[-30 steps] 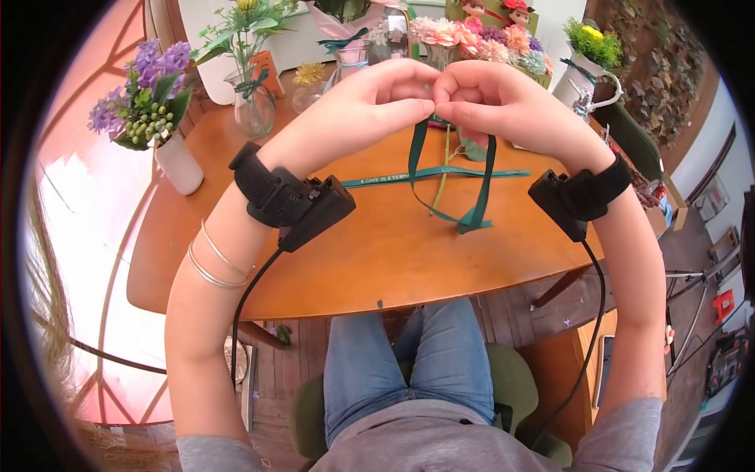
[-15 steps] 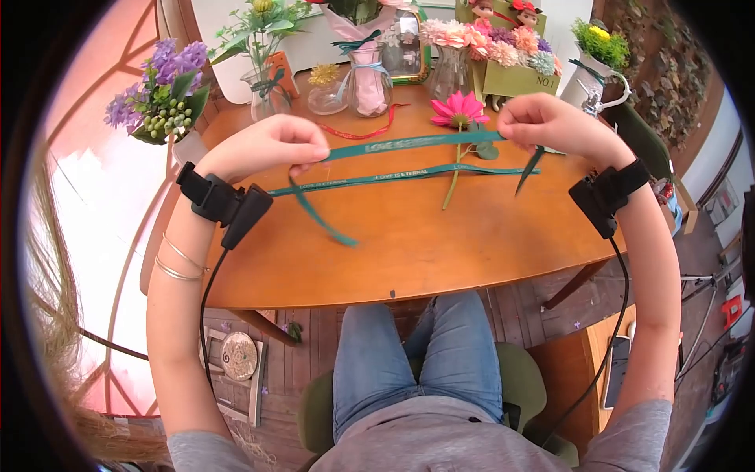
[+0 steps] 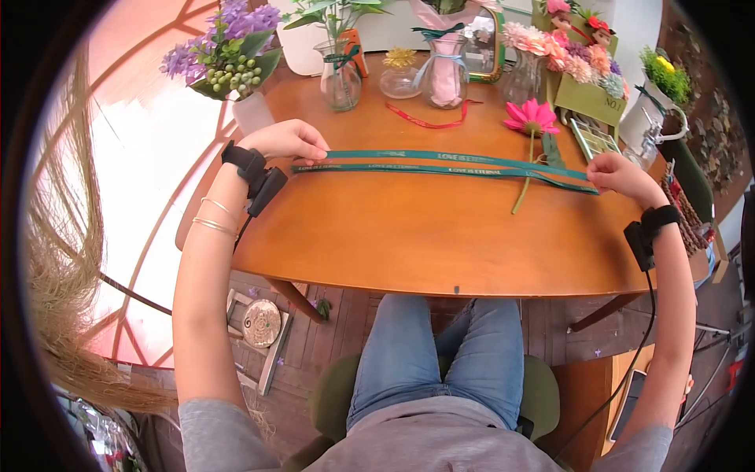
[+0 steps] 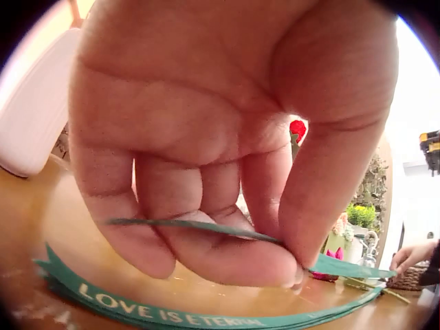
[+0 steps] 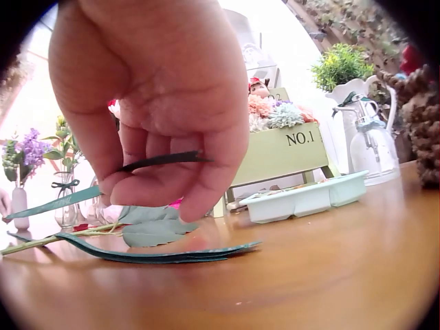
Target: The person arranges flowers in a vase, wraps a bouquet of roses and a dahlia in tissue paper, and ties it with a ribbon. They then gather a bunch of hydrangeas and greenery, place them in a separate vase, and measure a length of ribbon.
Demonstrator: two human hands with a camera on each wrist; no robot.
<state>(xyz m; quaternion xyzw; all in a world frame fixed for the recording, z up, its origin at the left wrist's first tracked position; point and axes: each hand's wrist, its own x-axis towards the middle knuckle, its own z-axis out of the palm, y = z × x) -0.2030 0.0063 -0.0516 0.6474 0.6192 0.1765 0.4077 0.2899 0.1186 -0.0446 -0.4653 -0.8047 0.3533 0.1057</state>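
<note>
A green ribbon (image 3: 393, 155) with printed lettering is stretched between both hands. My left hand (image 3: 289, 141) pinches one end between thumb and forefinger; a short tail crosses under its fingers in the left wrist view. My right hand (image 3: 625, 178) pinches the other end, its dark tail poking past the fingers in the right wrist view. Just nearer me, more green ribbon reading LOVE IS ETERNAL (image 4: 165, 315) lies in layers along the table (image 3: 409, 236). It crosses the stem of a pink flower (image 3: 532, 118), whose green leaf (image 5: 157, 227) shows below my right hand.
A red ribbon (image 3: 429, 122) lies toward the back. Behind it stand glass vases (image 3: 340, 86), a vase with pink wrapping (image 3: 445, 82) and a green NO.1 flower box (image 3: 588, 102). At right are a pale green tray (image 5: 309, 198) and a clear spray bottle (image 5: 371, 148).
The hands were together high over the table with the ribbon looped down. They have since parted left and right and lowered, pulling the ribbon straight beside the ribbon on the table.
</note>
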